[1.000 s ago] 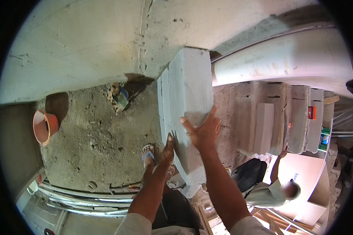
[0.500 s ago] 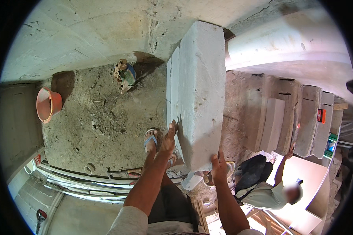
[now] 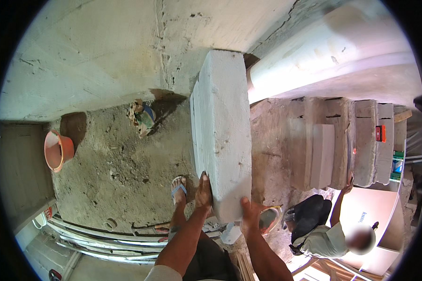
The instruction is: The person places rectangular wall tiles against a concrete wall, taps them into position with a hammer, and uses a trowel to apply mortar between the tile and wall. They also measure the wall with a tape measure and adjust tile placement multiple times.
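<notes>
Wide fisheye view, downward from the person's head.

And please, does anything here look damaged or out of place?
Yes. A rough crack runs down the wall, left of the far end of the white block, so the surface looks damaged. Crumpled packaging lies on the dirty floor near that wall, as if discarded.

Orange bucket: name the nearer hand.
Left: the left hand is right of the bucket, at the pale block's left side; the right hand is farther right, at the block's near end.
</notes>
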Available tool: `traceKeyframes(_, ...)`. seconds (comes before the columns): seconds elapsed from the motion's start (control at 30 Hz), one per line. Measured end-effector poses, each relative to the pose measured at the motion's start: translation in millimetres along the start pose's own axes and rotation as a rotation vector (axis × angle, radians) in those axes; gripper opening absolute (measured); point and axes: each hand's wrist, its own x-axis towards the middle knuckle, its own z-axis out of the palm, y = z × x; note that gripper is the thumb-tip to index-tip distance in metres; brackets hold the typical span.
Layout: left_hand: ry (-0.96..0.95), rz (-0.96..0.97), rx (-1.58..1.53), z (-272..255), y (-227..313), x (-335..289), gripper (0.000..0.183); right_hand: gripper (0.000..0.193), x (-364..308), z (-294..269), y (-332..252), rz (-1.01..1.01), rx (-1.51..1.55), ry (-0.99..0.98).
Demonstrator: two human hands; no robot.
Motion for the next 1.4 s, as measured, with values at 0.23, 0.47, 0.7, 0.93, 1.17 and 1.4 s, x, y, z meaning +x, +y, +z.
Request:
traceKeyframes(0.23, -0.119, -0.021, -0.045, -10.7, -3.4, 17.9, 0.084, 0.059, -3.6, 6.4, -13.8, -0.002, 0.099, -0.002)
traceKeyframes(0.47, 0.042, 0.216, 0.026, -11.4, 49.8, 6.7, 0.086, 0.059, -2.5, 7.4, -16.3, -0.014, -0.033, 0.063)
traceKeyframes(0.7, 0.113, 0.980, 0.920, 54.3, 163.3, -45.1, 0.067, 0.073, 4.0, 5.1, -12.3, 0.054, -0.238, 0.083)
traceKeyframes(0.93, -0.243, 1.101, 1.706, 94.9, 145.6, -42.4, 0.058, 0.086, -4.1, 10.8, -18.8, 0.008, -0.208, 0.205)
traceKeyframes(1.17, -0.220, 1.368, 1.830, 79.0, 128.4, -23.2, 0.045, 0.068, -57.3, 8.5, 61.3, -0.122, 0.041, 0.532)
traceKeyframes(1.4, -0.200, 1.502, 1.841, 76.5, 126.9, -13.4, 0.042, 0.063, -201.2, -27.2, 260.7, 0.779, 0.150, 0.393)
